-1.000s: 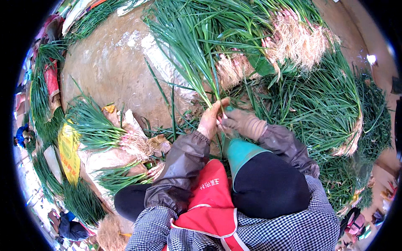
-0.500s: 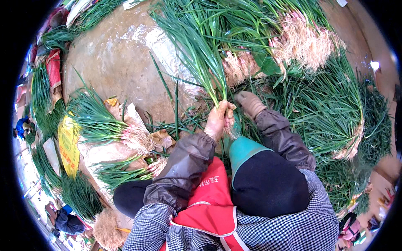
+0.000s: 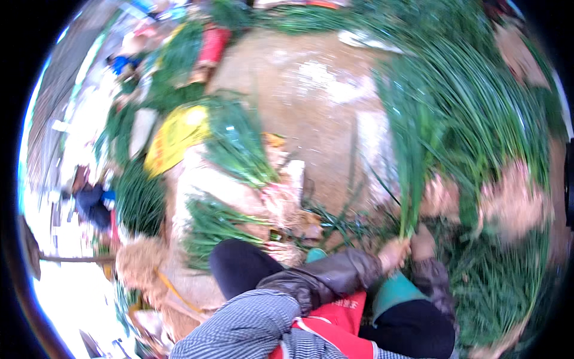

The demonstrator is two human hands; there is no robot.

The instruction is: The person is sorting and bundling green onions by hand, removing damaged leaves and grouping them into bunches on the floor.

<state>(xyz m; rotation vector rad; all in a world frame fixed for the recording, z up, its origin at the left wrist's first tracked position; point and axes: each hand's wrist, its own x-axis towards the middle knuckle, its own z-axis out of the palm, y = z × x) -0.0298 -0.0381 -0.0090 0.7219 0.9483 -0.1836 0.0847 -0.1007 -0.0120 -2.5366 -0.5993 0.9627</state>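
Observation:
My left hand [image 3: 394, 253] is closed round the lower stems of a small bunch of scallions [image 3: 412, 179]. Their long green leaves point away from me, and their root ends are hidden by the hand. Close beside its right side is my right hand [image 3: 423, 244] in a tan glove, near the stems. Its fingers are smeared by motion, so I cannot tell whether it touches them. A large heap of scallions [image 3: 478, 119] lies just beyond and to the right, with pale, hairy roots [image 3: 515, 200] turned toward me.
Two smaller scallion bunches [image 3: 239, 146] [image 3: 218, 224] lie at the left by a yellow printed sack [image 3: 178, 139]. Loose green leaves [image 3: 490, 281] cover the ground at the right. More scallion piles [image 3: 140, 194] and a person [image 3: 91, 200] are farther left. Wet brown floor [image 3: 335, 119] lies ahead.
The view has swung left and blurred, so everything sits farther right in it. My right hand has come closer to the held stems; my left hand still grips the scallions.

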